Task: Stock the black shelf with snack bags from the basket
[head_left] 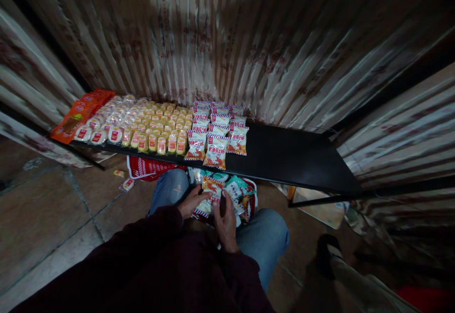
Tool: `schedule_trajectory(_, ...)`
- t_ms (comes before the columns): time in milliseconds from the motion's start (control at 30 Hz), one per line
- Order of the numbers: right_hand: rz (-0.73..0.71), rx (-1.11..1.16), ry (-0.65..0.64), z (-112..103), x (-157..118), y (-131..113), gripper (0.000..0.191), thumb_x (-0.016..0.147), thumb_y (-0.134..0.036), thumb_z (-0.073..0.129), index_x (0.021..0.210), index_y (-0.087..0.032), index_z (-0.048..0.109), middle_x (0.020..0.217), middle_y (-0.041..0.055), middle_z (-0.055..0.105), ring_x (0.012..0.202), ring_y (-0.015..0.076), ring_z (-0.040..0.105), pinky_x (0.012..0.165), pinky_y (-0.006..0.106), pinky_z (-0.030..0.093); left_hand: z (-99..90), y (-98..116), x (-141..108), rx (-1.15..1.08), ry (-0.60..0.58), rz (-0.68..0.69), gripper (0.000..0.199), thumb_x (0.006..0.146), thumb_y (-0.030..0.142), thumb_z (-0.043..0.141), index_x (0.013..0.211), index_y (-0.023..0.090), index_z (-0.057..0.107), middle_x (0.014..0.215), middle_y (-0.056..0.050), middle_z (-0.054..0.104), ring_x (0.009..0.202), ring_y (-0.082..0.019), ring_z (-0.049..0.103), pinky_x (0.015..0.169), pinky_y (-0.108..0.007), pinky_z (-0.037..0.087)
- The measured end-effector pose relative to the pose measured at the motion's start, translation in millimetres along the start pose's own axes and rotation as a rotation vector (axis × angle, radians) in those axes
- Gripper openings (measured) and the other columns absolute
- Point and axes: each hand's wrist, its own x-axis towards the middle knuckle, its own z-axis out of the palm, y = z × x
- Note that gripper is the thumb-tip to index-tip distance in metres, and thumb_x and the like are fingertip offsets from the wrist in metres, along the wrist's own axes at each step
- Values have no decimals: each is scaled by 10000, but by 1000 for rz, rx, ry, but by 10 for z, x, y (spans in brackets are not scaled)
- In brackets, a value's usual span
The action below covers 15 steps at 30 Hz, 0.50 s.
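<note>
Between my hands, over my lap, is an orange and white snack bag with a striped edge [212, 188]. My left hand [192, 202] grips its left side, and my right hand [225, 220] holds its right side with the thumb on the front. Just below and behind it, a red basket [253, 199] holds more bags, some of them green and white [236, 187]. On the black shelf [287, 156] ahead, similar white and orange bags [216, 151] stand in short columns, beside rows of small yellow-wrapped cakes [161, 144].
White-wrapped cakes [98, 136] and orange packets [73, 119] lie at the shelf's left end. Under the shelf is another red basket [147, 167]. Two small packets [127, 184] lie on the floor. A person's shoe [329, 253] is at the lower right. Striped curtains hang behind.
</note>
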Motion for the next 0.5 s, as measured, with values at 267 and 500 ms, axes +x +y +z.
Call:
schedule_trajectory(267, 55, 80, -214, -241, 382, -8, 465, 771, -531, 600, 1065, -183, 694, 1040, 97, 714, 974, 258, 640, 917, 434, 479, -148, 122, 57, 404, -380, -37, 440, 603, 308, 807, 1001, 173, 678, 949, -43, 709, 851, -212, 654, 768, -311, 506)
schedule_trajectory(500, 470, 396, -66, -187, 381, -3, 439, 605, -577, 715, 792, -182, 758, 743, 28, 726, 696, 202, 629, 681, 335, 517, -198, 371, 14, 249, -333, -84, 476, 611, 358, 824, 1044, 206, 697, 978, -62, 726, 932, -219, 663, 852, -319, 486)
